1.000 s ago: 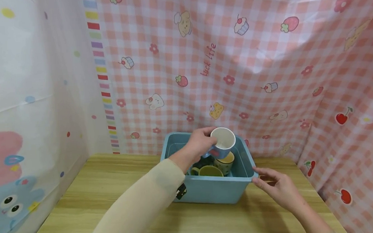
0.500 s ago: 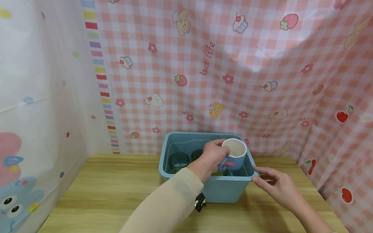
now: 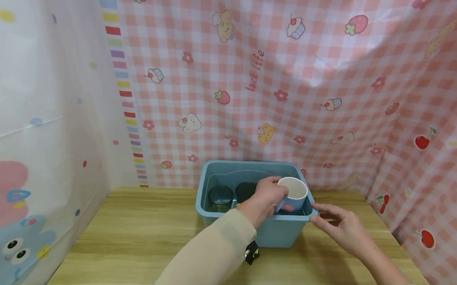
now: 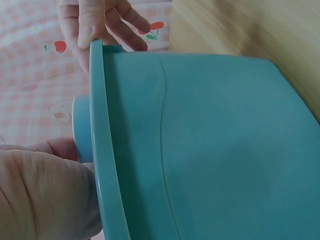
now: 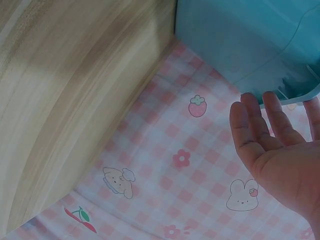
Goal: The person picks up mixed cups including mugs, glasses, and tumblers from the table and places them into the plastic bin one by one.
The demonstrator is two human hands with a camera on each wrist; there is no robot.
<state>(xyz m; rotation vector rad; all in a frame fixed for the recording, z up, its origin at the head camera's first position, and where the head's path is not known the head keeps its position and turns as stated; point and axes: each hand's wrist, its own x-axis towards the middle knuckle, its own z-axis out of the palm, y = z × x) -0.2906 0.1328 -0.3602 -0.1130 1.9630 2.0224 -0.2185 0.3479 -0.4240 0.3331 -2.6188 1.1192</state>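
In the head view, my left hand (image 3: 265, 197) grips a blue mug (image 3: 298, 202) with a white inside, fingers at its handle side. The mug is upright and partly below the rim of a blue plastic bin (image 3: 243, 234), at its right end. From the left wrist view, a strip of the mug (image 4: 81, 125) shows above the bin's rim (image 4: 98, 130). My right hand (image 3: 343, 231) pinches the bin's front right corner between thumb and forefinger; its other fingers (image 5: 280, 125) are loosely spread below the rim. Two dark glass cups (image 3: 220, 198) stand in the bin's left half.
The bin sits on a wood-grain table (image 3: 156, 241) near the back. Behind it hangs a pink checked cloth (image 3: 202, 79), with a white patterned cloth (image 3: 51, 160) at the left. A small black device (image 3: 252, 252) is strapped at my left wrist.
My left hand has moved right and down, lowering the blue mug into the bin's right end. The dark cups at left have come into view. My right hand stays at the corner.
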